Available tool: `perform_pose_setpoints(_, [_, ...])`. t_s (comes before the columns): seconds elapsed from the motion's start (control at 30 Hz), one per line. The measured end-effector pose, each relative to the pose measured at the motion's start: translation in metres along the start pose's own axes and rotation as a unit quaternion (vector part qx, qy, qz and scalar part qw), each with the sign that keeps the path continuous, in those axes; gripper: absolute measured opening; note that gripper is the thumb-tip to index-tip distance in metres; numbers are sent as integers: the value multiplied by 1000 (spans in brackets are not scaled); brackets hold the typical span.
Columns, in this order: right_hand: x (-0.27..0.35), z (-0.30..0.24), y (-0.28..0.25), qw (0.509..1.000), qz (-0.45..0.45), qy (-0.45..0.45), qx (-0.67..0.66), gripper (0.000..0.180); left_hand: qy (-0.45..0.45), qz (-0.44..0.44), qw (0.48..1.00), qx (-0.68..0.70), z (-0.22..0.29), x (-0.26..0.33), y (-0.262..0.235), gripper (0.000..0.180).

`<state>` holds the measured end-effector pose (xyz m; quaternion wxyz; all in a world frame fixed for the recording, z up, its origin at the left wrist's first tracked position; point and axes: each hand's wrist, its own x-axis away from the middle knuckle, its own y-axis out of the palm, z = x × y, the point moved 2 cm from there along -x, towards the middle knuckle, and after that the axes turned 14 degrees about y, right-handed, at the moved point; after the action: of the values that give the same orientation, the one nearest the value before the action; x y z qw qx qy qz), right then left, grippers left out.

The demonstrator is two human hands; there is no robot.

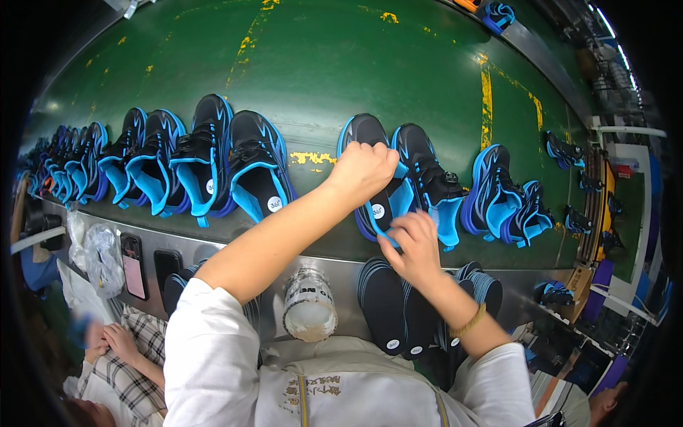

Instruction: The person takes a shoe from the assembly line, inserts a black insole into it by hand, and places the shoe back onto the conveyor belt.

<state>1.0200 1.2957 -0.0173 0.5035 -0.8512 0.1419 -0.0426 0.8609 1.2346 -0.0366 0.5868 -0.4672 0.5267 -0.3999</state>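
A black sneaker with blue lining (pixel 365 127) stands on the green conveyor belt in front of me, a round white label on its insole (pixel 378 212). My left hand (pixel 363 171) is closed over its tongue and lacing, gripping the upper; the fingers hide that part. At the heel of this sneaker, my right hand (pixel 415 248) hovers near or touches the collar, its fingers bent but apart and slightly blurred. Whether it touches the collar I cannot tell. A matching sneaker (pixel 420 149) stands close on the right.
A row of similar sneakers (pixel 206 142) runs along the belt (pixel 313 64) to the left, and more (pixel 491 188) stand right. On the metal ledge are black insoles (pixel 380 299), a tape-wrapped container (pixel 310 306), phones (pixel 134 263) and plastic bags (pixel 104 260). A person (pixel 124 349) sits at left.
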Motion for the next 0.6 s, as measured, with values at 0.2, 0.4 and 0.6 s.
perform_pose_setpoints(0.2, [58, -4, 10, 995, -1, 97, -23, 27, 97, 63, 993, 1, 17, 28, -28, 12])
perform_pose_setpoints(0.4, [45, -6, 14, 984, 41, 123, -120, 28, 76, -24, 997, -21, -2, 24, -8, 11])
perform_pose_setpoints(0.6, [51, -9, -12, 980, 37, 151, -124, 33, 150, -131, 978, -56, -4, -5, 7, 11])
